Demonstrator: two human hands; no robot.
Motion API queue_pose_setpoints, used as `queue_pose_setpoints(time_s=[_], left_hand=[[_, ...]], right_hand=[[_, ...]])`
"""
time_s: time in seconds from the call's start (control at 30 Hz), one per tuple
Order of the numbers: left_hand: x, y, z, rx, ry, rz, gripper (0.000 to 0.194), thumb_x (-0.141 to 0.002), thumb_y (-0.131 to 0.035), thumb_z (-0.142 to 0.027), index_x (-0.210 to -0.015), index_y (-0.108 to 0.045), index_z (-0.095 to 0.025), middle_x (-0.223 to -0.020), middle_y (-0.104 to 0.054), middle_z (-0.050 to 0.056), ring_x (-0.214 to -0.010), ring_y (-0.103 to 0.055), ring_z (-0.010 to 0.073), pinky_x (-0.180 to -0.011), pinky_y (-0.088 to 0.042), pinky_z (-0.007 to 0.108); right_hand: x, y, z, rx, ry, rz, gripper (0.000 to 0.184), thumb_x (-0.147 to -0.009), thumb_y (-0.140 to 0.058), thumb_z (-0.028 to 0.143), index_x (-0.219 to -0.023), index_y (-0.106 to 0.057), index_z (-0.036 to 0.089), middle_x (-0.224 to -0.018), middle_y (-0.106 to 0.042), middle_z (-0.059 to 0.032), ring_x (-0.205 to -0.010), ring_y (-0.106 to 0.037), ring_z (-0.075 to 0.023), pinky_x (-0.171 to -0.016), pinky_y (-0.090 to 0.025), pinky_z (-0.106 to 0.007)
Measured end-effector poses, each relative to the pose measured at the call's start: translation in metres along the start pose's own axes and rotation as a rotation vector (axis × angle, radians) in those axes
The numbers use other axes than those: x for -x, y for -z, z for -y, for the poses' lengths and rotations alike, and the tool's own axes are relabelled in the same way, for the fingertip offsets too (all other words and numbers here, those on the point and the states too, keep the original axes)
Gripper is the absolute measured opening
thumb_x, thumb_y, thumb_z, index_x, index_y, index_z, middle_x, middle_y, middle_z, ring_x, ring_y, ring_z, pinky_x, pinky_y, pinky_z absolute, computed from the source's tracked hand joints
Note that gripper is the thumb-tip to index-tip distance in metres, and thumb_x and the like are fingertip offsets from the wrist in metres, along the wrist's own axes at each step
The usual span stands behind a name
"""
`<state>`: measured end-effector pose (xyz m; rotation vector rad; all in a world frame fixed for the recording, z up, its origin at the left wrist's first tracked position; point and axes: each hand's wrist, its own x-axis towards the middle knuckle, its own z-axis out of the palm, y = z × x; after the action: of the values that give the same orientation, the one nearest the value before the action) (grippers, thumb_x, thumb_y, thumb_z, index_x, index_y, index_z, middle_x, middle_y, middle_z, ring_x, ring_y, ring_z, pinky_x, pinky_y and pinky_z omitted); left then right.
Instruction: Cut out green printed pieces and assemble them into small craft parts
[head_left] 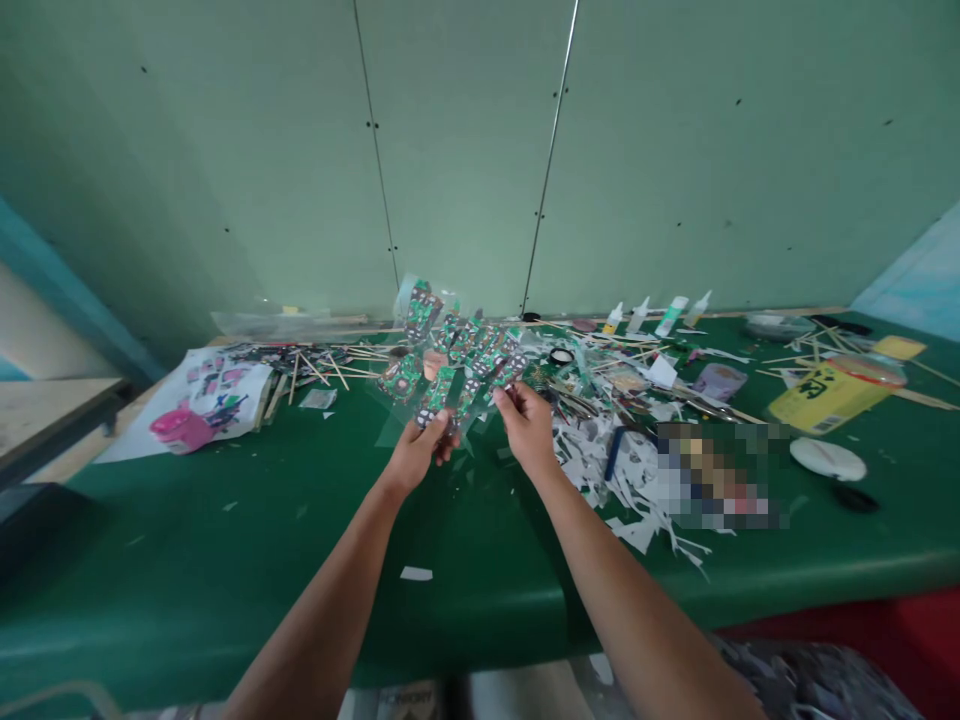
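Both my hands hold up a clear plastic sheet (450, 345) covered with small green printed cut-out pieces, lifted above the green table (300, 540). My left hand (420, 450) pinches the sheet's lower left edge. My right hand (526, 425) pinches its lower right edge. The sheet tilts up toward the wall.
Scattered wooden sticks (322, 365), white paper scraps (637, 500) and several small glue bottles (652, 315) litter the table's far half. A pink object (180, 430) lies on a printed sheet (217, 395) at the left. A yellow container (832, 390) and white lid (827, 458) sit at the right.
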<state>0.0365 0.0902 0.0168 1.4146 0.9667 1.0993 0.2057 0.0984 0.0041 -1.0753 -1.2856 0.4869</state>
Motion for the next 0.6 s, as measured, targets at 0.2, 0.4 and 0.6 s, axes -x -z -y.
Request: queue_pose_setpoints(time_s=[0.2,0.4,0.6], left_hand=[[-0.0026,-0.0007,-0.0017,-0.023,-0.011,-0.01,0.039,-0.064,-0.071,-0.053,-0.064,-0.056,-0.017,-0.051,-0.058,-0.002,-0.038,-0.047,0.0081,-0.038,-0.034,0.022],[-0.0033,-0.0001,-0.0015,-0.024,-0.035,-0.048,0.04,-0.065,-0.068,-0.055,-0.065,-0.055,-0.018,-0.051,-0.057,-0.003,-0.039,-0.046,0.0078,-0.039,-0.034,0.022],[-0.0041,-0.0001,-0.0005,-0.037,-0.037,-0.049,0.038,-0.064,-0.07,-0.053,-0.061,-0.055,-0.017,-0.051,-0.057,-0.002,-0.039,-0.047,0.0079,-0.04,-0.034,0.022]], right_hand=[[0.0004,-0.0001,-0.0046,-0.124,-0.042,0.035,0.041,-0.08,-0.052,0.053,-0.059,-0.03,0.025,-0.05,-0.027,0.007,-0.047,-0.029,-0.0105,-0.045,-0.026,-0.026],[-0.0012,0.0011,-0.0036,-0.276,-0.088,0.081,0.041,-0.079,-0.048,0.061,-0.063,-0.036,0.025,-0.049,-0.026,0.0083,-0.041,-0.021,-0.0082,-0.04,-0.02,-0.025],[-0.0046,0.0035,-0.0085,-0.154,-0.088,-0.009,0.041,-0.079,-0.05,0.06,-0.062,-0.036,0.025,-0.049,-0.028,0.0078,-0.044,-0.027,-0.0094,-0.042,-0.024,-0.025]])
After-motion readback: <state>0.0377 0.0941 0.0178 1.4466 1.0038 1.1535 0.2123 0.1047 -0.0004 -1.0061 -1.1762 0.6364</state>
